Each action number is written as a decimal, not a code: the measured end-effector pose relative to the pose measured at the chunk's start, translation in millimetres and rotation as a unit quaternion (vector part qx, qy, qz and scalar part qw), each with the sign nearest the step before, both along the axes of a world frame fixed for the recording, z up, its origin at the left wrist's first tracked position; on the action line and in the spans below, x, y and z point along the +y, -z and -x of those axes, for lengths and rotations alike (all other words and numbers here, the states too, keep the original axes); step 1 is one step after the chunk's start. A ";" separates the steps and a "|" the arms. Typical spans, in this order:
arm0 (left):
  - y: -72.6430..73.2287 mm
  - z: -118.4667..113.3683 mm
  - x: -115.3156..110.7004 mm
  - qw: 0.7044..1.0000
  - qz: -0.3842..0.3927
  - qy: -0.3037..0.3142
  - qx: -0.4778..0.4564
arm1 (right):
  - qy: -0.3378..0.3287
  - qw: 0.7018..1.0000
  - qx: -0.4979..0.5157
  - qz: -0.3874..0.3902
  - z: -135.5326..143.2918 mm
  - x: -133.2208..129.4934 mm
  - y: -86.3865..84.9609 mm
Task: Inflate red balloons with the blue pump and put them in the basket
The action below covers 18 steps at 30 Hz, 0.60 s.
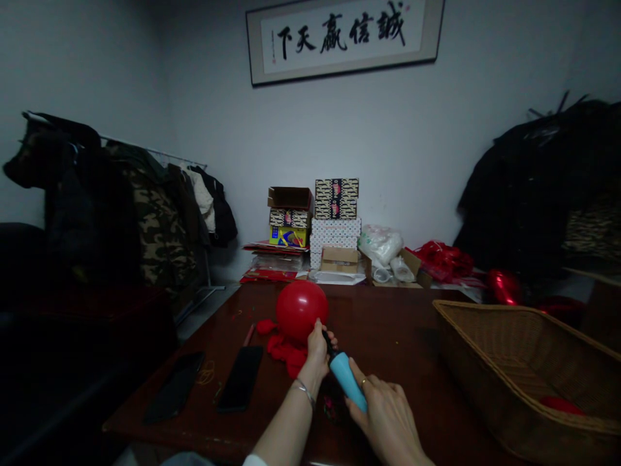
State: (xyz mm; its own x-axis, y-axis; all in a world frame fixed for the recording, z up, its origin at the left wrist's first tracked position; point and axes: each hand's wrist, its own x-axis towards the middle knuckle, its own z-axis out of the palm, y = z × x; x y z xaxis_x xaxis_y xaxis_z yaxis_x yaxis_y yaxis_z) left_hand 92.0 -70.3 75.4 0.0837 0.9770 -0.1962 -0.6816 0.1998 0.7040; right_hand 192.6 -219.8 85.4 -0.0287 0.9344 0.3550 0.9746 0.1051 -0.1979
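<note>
A red balloon (pixel 301 310), round and inflated, is just beyond my left hand (pixel 319 348). That hand is closed around the balloon's neck and the dark front end of a hand pump. My right hand (pixel 381 404) wraps the light-blue body of the pump (pixel 348 380), which slants down to the right. Limp red balloons (pixel 287 353) lie on the table beside and under the inflated one. The exact joint between balloon and pump is hidden by my left fingers.
On the brown table (pixel 388 323) lie two dark phones (pixel 240 378) and yellow rubber bands (pixel 206 373) at the left. A wicker basket (pixel 504 388) holding something red stands at the right. Stacked boxes (pixel 336 236) and plastic bags (pixel 381 244) sit beyond the far edge.
</note>
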 end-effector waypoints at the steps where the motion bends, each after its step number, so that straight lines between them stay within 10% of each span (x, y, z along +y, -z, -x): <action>1: 0.5 -0.3 0.7 1.000 -0.001 -0.001 0.000 | -0.001 1.000 0.000 -0.001 -0.2 -0.9 0.5; 18: -4.7 11.0 14.3 1.000 -0.011 -0.015 -0.009 | -0.094 0.990 -0.025 -0.104 -55.7 -33.1 57.5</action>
State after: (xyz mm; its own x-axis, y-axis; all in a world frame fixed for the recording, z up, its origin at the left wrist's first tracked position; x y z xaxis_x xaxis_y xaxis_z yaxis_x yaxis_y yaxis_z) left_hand 81.0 -56.0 80.0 0.0576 0.9832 -0.1730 -0.6992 0.1634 0.6960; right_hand 248.3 -252.8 27.9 -0.2169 0.8179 0.5329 0.9421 0.3185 -0.1054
